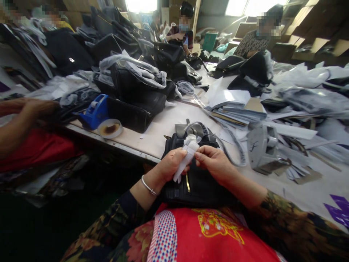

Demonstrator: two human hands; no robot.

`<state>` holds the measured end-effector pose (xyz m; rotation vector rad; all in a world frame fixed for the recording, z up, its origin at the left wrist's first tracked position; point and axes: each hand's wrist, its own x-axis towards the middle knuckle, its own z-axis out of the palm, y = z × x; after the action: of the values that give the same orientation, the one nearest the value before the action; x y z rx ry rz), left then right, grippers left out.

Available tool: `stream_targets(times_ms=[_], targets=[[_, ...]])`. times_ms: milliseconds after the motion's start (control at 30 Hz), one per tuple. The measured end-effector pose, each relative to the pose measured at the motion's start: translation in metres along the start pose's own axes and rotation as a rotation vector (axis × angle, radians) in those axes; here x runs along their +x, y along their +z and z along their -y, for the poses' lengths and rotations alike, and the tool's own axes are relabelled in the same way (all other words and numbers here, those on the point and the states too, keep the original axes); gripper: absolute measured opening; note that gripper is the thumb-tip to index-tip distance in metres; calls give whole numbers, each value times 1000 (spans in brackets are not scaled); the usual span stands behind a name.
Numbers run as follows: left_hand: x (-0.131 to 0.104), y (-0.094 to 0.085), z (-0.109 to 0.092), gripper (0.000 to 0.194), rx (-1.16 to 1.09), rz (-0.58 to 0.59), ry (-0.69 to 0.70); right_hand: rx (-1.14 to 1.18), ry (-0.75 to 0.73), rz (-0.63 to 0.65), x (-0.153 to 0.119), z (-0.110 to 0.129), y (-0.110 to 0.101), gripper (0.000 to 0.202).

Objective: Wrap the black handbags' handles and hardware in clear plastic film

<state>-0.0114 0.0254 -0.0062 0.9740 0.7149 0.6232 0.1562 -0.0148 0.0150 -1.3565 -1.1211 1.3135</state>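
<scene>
A black handbag (pixel 201 182) with a gold zipper pull (pixel 188 183) lies at the table's near edge, against the red apron. Above it, my left hand (pixel 173 163) is closed around a strip of white wrapping (pixel 188 156), whose loose end hangs down over the bag. The fingers of my right hand (pixel 214 160) are pinched together at the strip's right side. Beyond my hands, the bag's handle (pixel 236 140), wrapped in clear plastic, curves out to the right. A grey flap (pixel 184 130) shows at the top of the bag.
A blue tape dispenser (pixel 96 111) and a tape roll (pixel 110 128) sit at left, beside stacked black bags (pixel 131 109). A white metal dispenser (pixel 261 147) and paper stacks (pixel 237 105) lie right. A co-worker's arm (pixel 24 112) reaches in at left; other people work across the table.
</scene>
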Motion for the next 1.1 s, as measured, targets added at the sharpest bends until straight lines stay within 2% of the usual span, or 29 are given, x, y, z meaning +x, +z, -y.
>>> stream_targets(times_ms=[133,200,233,300,400,433,533,667,733,833,900,967,1033,1100], targets=[[2,1,-4,33,-96,-3,-134,-150,-29,-4,1,3,-1,22],[2,1,-5,31,-102,-8,-168,-303,-51,-81,-3,6,-4,21],[2,1,-5,29,-101,-10,-167,-408,-107,-134,-6,8,-6,20],[2,0,-5,28,-96,-4,-142,-695,-316,-184,-12,13,-10,22],[2,2,-3,32,-47,30,-87,-1177,-649,-76,-15,19,-11,47],[2,3,-2,33,-17,47,-75,-1298,-711,-36,-13,19,-10,48],[-1,7,-4,33,125,85,-74,-1483,-786,13,0,18,-6,30],[-8,11,-12,42,467,17,-129,-1543,-812,100,17,17,-1,23],[-12,11,-16,45,684,-47,-24,-1533,-790,170,20,21,-1,25],[-14,8,-18,47,1002,-192,221,-1444,-707,247,20,30,-8,37],[-12,7,-16,52,1126,-287,300,-1310,-667,184,18,35,-20,51],[-8,5,-16,58,1168,-336,298,-1157,-651,35,14,36,-39,57],[-2,4,-19,55,1171,-344,238,-1044,-631,-129,8,30,-64,50],[5,2,-23,42,1095,-309,169,-970,-555,-257,1,19,-90,43]])
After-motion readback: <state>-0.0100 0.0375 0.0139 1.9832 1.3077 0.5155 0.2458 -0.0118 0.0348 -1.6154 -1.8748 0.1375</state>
